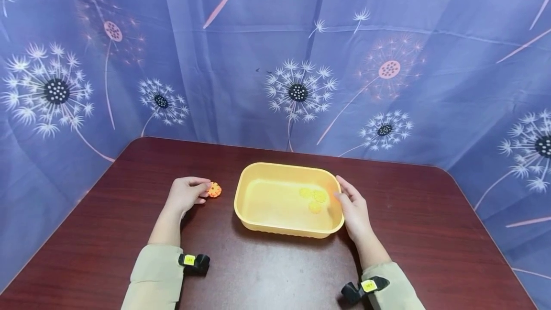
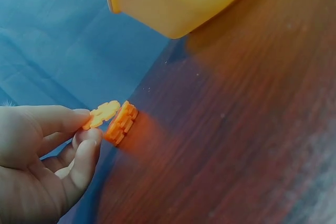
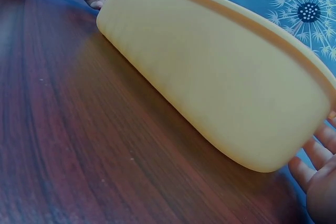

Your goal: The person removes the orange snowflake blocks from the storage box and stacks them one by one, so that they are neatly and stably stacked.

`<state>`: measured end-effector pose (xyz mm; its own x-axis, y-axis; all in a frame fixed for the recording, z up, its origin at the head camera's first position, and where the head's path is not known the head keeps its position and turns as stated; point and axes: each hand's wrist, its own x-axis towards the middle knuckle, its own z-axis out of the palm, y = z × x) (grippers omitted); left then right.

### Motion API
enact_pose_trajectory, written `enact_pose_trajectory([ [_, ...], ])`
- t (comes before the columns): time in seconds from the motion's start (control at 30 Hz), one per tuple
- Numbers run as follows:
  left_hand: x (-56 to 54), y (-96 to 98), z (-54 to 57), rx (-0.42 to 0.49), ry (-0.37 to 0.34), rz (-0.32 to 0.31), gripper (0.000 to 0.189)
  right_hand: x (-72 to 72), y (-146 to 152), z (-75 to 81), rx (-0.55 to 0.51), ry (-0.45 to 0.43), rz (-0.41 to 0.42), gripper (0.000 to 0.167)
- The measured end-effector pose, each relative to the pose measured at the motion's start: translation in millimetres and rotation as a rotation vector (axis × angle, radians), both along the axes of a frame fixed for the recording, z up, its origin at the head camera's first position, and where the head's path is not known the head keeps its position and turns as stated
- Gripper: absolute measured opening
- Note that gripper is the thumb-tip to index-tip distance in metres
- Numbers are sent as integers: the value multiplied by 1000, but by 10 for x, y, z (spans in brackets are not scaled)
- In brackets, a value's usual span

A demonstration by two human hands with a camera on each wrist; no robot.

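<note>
My left hand (image 1: 186, 196) pinches a light orange notched plastic disc (image 2: 105, 113) between thumb and fingertips. Right beside it, a short stack of deeper orange notched discs (image 2: 122, 123) stands on the table; from the head view the orange discs (image 1: 214, 189) overlap. At the table's middle sits a yellow plastic basin (image 1: 280, 227), with several yellow notched discs (image 1: 319, 196) on its floor towards the right end. My right hand (image 1: 356, 210) grips the basin's right end, thumb over the rim and fingers along the outside wall.
The dark red-brown wooden table (image 1: 430, 233) carries everything. A blue curtain (image 1: 241, 75) with dandelion prints hangs close behind its far edge and along both sides. Black camera straps (image 1: 195, 263) sit on both sleeves.
</note>
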<state>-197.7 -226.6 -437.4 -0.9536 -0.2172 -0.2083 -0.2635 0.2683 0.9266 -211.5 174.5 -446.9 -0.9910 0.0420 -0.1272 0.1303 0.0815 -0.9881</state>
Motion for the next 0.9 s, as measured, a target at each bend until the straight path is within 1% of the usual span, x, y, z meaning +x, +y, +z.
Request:
enact_pose_trajectory([
  [0.1, 6, 1, -13, -31, -8, -3, 30, 7, 3, 2, 4, 1, 5, 50],
  [0.23, 7, 9, -19, -50, -18, -5, 31, 8, 6, -5, 4, 3, 7, 50],
  [0.47, -1, 32, -23, -48, -32, 6, 31, -1, 11, -19, -6, 11, 3, 49],
  [0.63, -9, 42, -32, -54, -29, 21, 29, -3, 10, -23, -12, 12, 3, 49],
  [0.9, -5, 58, -42, -63, -11, 14, 29, 1, 5, -17, -13, 8, 7, 49],
])
